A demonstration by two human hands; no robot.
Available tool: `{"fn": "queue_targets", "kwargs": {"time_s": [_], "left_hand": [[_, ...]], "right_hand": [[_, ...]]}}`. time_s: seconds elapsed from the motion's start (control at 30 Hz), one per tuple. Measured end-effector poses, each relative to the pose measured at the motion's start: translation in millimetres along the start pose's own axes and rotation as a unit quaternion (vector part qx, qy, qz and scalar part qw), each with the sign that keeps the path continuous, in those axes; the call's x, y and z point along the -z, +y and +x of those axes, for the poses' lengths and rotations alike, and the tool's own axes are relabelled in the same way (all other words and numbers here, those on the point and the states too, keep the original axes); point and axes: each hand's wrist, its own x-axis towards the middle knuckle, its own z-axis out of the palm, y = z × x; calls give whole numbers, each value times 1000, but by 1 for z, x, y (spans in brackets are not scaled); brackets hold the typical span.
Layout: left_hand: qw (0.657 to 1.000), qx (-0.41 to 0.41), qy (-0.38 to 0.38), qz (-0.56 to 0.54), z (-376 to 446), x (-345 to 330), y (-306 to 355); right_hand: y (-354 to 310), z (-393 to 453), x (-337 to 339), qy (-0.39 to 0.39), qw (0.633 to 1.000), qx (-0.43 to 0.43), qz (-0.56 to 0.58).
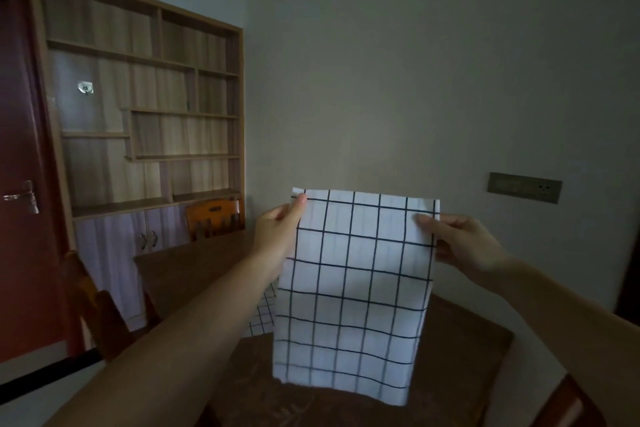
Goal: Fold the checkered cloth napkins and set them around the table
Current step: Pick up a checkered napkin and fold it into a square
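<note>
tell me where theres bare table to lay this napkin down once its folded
Bare wood shows on the table to the left of the held napkin, out to the far edge by the chair, and on the right side near. A second checkered cloth fills the patch under the left hand. The right hand pinches the other top corner.

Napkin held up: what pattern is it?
White napkin with a dark grid of thin lines, clear in the head view.

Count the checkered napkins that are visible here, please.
2. One napkin hangs between left hand and right hand; a second napkin lies on the table behind. Others may be hidden.
</note>
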Motion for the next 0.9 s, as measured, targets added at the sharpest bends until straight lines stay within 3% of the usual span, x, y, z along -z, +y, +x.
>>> {"fn": "queue_targets", "kwargs": {"time_s": [0.07,0.13,0.27,0.4,0.57,0.67,0.83,0.9], "left_hand": [[999,-5,-38,-3,1,3,11],[994,-69,-70,54,6,3,27],[930,-181,-200,251,1,-25,55],[902,-212,-268,265,-9,-66,61],[906,-252,-277,198,-7,-85,54],[918,-261,-230,191,-1,-89,52],[928,-269,-166,196,18,-83,60],[930,-277,-145,194,25,-80,62]], "right_hand": [[-7,0,4,-1,999,24,-31],[-16,0,4,-6,997,44,-68],[-29,4,-8,-22,989,73,-128],[-34,7,-18,-34,983,85,-158],[-35,5,-13,-16,981,84,-172],[-27,0,-5,-15,978,59,-199],[4,-16,10,-114,951,-14,-288],[15,-24,13,-139,923,-49,-355]]}}
